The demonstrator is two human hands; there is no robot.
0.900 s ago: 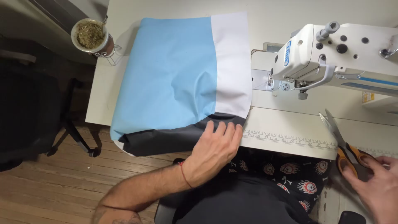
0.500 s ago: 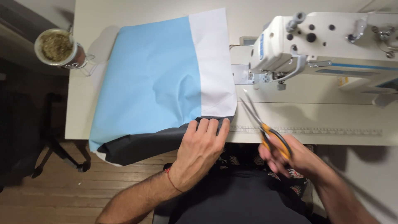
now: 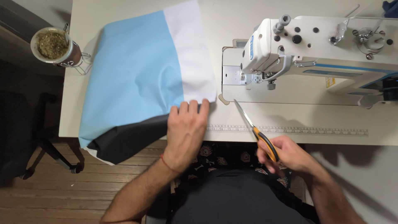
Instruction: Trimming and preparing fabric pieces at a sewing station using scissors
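Cup (image 3: 53,45) at the table's (image 3: 232,25) far left corner, metal-rimmed, filled with greenish crumbled matter; a wire stand beside it, toward the fabric. Chair (image 3: 25,137) dark, off the table's left edge, over wooden floor (image 3: 54,195).

Fabric (image 3: 141,83) spread flat on the table, right of the cup: broad light-blue field, a white strip along its right side, a black layer showing at the near edge and hanging over the table's front. White corner lies just left of the sewing machine's base plate.

Left hand (image 3: 185,132) on the fabric's near edge where blue, white and black meet. Palm down, fingers straight and close together, pressing flat; nothing grasped. Thin red cord at the wrist.

Scissors (image 3: 253,126) right of the left hand, orange handles, blades shut or nearly so, tips aimed toward the fabric's white corner but clear of it. They lie across the ruler strip (image 3: 290,130) printed along the table's front edge.

Right hand (image 3: 286,155) at the table's front edge, fingers curled round the scissor handles, gripping them.

Sewing machine (image 3: 319,49), white, on the table's right half, needle end facing the fabric, well apart from both hands.
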